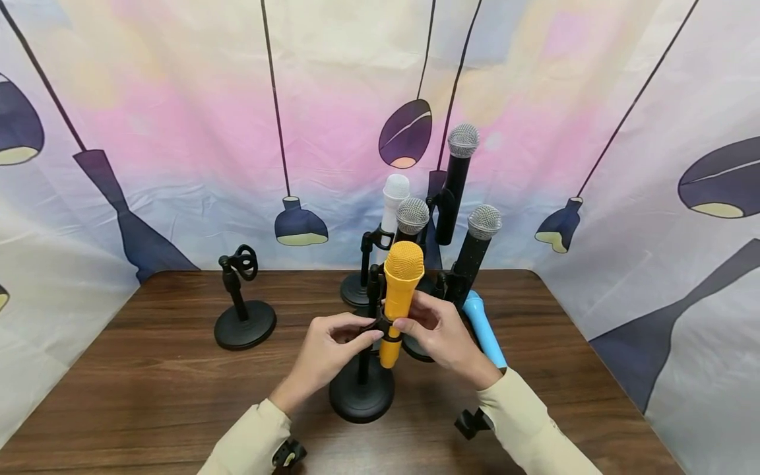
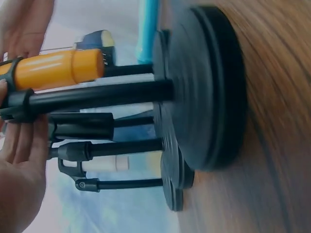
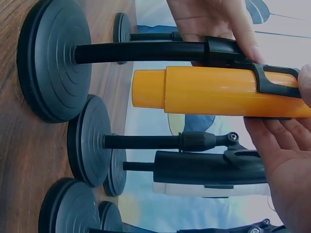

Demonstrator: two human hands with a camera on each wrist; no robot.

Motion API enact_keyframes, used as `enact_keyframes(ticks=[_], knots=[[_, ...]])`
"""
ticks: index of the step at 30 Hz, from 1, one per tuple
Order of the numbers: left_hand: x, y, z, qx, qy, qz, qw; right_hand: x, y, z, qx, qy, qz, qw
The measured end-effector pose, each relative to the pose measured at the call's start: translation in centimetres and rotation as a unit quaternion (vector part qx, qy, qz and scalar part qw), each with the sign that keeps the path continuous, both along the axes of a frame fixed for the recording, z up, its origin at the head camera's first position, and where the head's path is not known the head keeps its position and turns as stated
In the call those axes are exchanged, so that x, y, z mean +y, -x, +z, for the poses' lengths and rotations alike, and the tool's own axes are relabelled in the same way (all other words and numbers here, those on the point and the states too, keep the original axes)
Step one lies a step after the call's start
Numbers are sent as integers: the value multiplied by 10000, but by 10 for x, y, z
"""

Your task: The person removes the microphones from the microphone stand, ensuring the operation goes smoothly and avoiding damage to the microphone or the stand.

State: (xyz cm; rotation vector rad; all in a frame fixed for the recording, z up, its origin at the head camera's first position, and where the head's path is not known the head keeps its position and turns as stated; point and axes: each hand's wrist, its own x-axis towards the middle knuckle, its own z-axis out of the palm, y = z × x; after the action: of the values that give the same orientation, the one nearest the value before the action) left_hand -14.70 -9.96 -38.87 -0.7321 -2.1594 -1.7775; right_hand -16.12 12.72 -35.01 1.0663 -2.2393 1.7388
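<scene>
A yellow microphone (image 1: pixel 405 264) sits upright, slightly tilted, in the clip of a black microphone stand (image 1: pixel 362 396) at the table's middle. My right hand (image 1: pixel 439 333) holds the microphone's body from the right, thumb in front. From the left, my left hand (image 1: pixel 329 343) pinches the stand's clip close to the microphone. In the right wrist view, the clip's arms curve around the yellow body (image 3: pixel 209 91), whose lower end sticks out beyond the clip. The left wrist view shows the stand's round base (image 2: pixel 209 87) on the table.
Behind stand a white microphone (image 1: pixel 392 204) and several black ones with silver heads, such as one at the back (image 1: pixel 456 191), on stands. A blue microphone (image 1: pixel 485 330) leans beside my right forearm. At the left is a stand without a microphone (image 1: pixel 245 325).
</scene>
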Motion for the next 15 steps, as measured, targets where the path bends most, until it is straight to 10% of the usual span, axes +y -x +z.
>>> enact_keyframes(ticks=[15], knots=[[2, 2, -4, 1031, 416, 167, 9937, 2, 2, 12, 126, -133, 80, 9998]])
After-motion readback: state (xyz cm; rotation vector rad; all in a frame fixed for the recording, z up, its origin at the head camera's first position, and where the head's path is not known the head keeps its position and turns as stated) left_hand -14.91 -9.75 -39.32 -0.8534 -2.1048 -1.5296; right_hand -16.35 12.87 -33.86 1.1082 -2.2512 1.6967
